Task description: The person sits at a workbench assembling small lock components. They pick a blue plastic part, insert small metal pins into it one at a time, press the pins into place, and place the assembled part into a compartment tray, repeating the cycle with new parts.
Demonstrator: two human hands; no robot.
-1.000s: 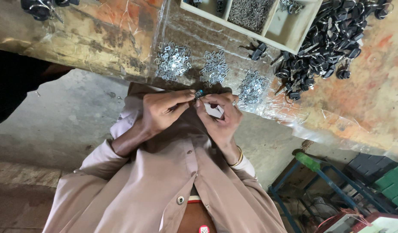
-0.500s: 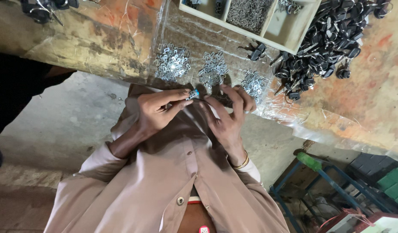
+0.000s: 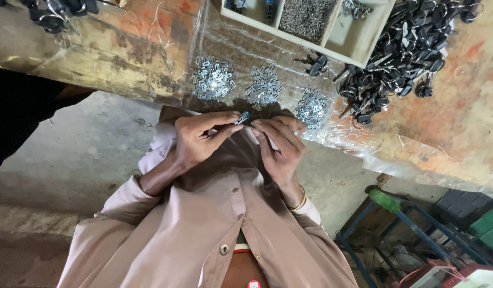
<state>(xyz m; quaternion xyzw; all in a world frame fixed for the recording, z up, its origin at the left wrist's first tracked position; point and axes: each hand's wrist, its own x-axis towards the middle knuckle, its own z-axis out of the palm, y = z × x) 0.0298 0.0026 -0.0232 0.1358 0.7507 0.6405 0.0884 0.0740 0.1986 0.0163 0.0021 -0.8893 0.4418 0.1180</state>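
Two hands at near edge of bench (image 3: 123, 53): my left hand (image 3: 201, 141) pinches small metal piece (image 3: 242, 118) at fingertips; my right hand (image 3: 281, 146) open, fingers touching nothing. Piece likely light, stiff, slippery; grip flat sides. Three clip heaps (image 3: 263, 88) just beyond.

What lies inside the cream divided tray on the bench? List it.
The cream divided tray holds a heap of small grey metal clips in its middle compartment. The compartment beside it looks bare. Its far side is cut off by the picture's edge.
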